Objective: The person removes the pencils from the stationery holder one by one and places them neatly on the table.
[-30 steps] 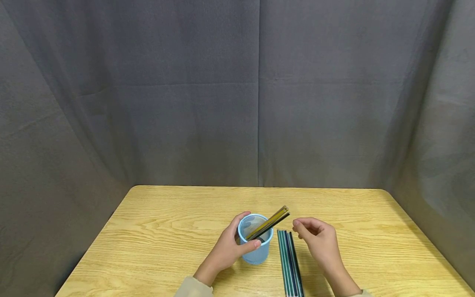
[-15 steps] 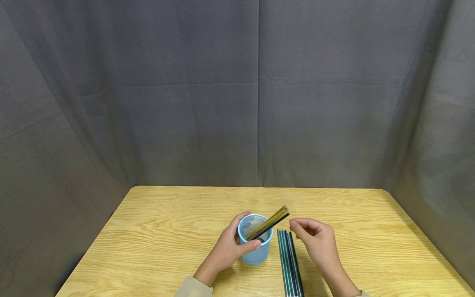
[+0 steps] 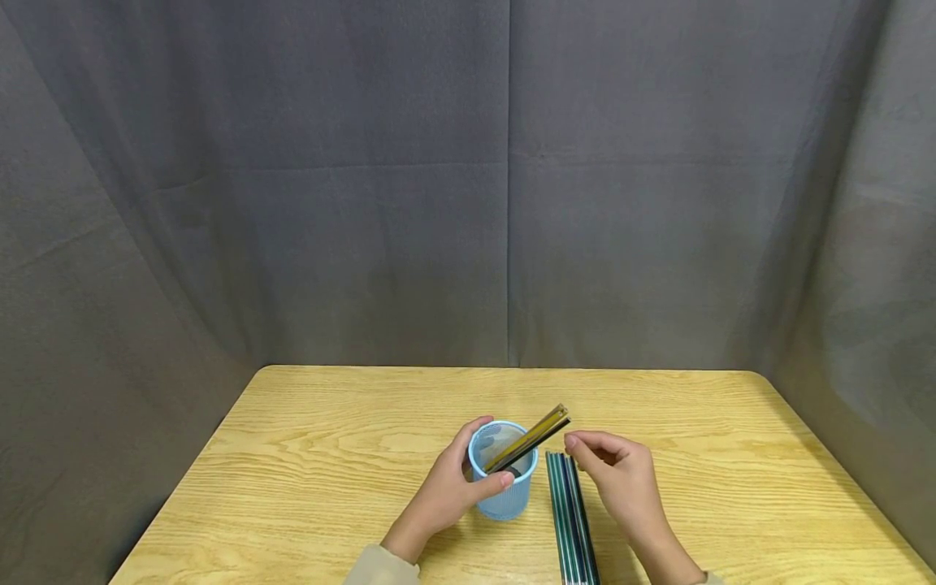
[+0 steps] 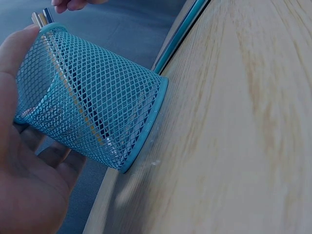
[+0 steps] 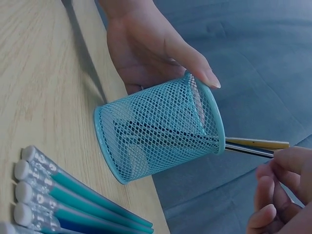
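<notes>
A light blue mesh pencil cup (image 3: 504, 500) stands on the table, also seen in the left wrist view (image 4: 105, 87). My left hand (image 3: 449, 487) grips it from the left, the thumb at the rim. A few pencils (image 3: 530, 439), yellow and black, lean out of the cup to the right. Just right of their ends is my right hand (image 3: 621, 475), thumb and index fingertips together and the other fingers curled; nothing shows held in it. In the right wrist view, its fingertips overlap a dark pencil's end (image 5: 251, 150); in the head view a small gap shows between them.
Several teal and dark pencils (image 3: 566, 520) lie side by side on the wooden table (image 3: 329, 471), right of the cup. White erasers (image 5: 22, 192) cap their near ends. A grey curtain (image 3: 366, 244) hangs behind the table and at both sides.
My right hand has moved a little left, toward the ends of the pencils in the cup. The left hand, the cup and the pencils have stayed in place.
</notes>
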A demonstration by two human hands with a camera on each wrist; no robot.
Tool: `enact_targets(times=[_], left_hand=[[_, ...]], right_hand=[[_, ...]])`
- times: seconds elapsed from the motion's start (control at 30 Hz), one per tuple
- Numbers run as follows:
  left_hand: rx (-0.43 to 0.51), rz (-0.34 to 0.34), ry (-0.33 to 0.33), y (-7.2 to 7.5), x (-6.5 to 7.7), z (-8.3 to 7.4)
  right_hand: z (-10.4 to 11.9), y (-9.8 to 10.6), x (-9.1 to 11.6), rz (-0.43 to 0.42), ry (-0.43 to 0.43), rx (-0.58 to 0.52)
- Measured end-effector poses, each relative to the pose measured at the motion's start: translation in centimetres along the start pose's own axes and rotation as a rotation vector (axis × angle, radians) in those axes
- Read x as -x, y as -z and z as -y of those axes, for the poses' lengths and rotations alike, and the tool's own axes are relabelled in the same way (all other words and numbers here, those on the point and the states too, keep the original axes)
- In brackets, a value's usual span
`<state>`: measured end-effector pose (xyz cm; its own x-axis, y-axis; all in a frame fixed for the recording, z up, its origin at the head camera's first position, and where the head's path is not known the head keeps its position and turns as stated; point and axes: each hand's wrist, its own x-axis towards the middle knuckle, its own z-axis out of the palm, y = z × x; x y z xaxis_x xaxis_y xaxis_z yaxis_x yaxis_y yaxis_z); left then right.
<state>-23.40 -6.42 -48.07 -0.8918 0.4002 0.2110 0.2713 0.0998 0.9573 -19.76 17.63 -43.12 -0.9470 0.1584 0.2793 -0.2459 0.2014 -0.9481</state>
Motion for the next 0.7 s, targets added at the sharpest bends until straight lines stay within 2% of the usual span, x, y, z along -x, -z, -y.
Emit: enact_targets(times=[0.13,0.4,0.7], left_hand=[[0.004,0.0,0.004,-0.01,-0.03,0.03],[0.003,-0.001,0.011,0.02,-0.02,0.03],[0.0,0.005,-0.003,0.01,0.02,-0.1]], right_hand=[[0.08,-0.22,0.18,0.002,0.002,0.002],[-0.29,-0.59,0.17,0.015,-0.055,0.054],[-0.48,-0.97,0.42,0.024,-0.051,0.06]])
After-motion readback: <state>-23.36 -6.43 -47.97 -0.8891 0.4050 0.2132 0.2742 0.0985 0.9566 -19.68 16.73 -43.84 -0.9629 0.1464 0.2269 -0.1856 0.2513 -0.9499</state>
